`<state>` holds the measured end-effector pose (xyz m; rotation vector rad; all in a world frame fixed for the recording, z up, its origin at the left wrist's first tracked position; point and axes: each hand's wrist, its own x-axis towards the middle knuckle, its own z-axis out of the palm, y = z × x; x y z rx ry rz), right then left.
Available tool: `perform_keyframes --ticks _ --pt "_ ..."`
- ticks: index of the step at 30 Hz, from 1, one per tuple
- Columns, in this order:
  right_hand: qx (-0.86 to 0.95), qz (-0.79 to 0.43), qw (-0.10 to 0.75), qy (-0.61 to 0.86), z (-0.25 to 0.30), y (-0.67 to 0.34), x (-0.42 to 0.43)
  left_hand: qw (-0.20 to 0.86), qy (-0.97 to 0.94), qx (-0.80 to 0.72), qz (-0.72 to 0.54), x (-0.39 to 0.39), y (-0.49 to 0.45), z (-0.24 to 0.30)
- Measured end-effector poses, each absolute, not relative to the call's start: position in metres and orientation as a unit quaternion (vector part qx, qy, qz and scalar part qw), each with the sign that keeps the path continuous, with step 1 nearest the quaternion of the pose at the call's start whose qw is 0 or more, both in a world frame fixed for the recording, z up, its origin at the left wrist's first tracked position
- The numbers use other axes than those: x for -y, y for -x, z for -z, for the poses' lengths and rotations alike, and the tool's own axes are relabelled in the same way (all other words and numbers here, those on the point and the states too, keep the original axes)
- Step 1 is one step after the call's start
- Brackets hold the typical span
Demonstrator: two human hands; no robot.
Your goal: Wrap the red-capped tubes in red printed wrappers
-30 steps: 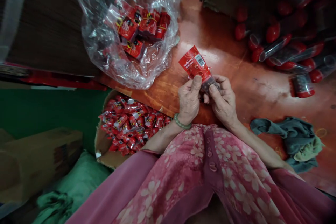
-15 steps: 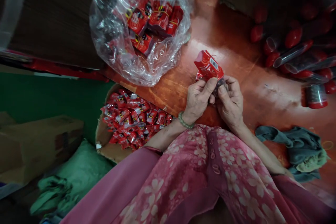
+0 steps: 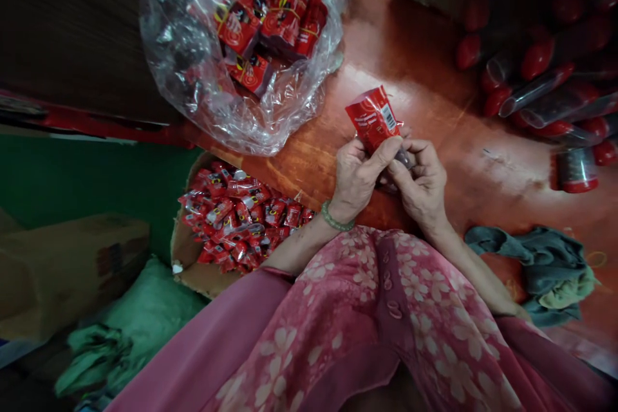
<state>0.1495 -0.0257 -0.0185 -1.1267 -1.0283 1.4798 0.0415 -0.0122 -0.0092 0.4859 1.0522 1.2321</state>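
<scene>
Together, both hands point(image 3: 386, 177), red packet point(image 3: 373, 117)

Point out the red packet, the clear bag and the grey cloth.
red packet point(image 3: 369, 119), head view, on its printed face beside the barcode.
clear bag point(image 3: 270, 122), head view, on its crumpled lower wall.
grey cloth point(image 3: 545, 261), head view, on its middle fold.
</scene>
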Motion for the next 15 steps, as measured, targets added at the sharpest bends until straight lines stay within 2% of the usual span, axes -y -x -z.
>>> perform_keyframes --ticks 3,9,15 --pt "0.436 -0.595 0.486 0.469 0.017 -0.154 0.024 0.669 -0.203 -0.467 -0.542 0.015 -0.045 0.011" --pt "0.430 -0.668 0.431 0.428 0.024 -0.161 0.023 0.694 -0.167 -0.465 -0.524 0.013 -0.036 0.010" --pt "0.423 -0.636 0.447 0.465 0.017 -0.155 0.031 0.684 -0.164 -0.442 -0.557 0.017 -0.038 0.006"
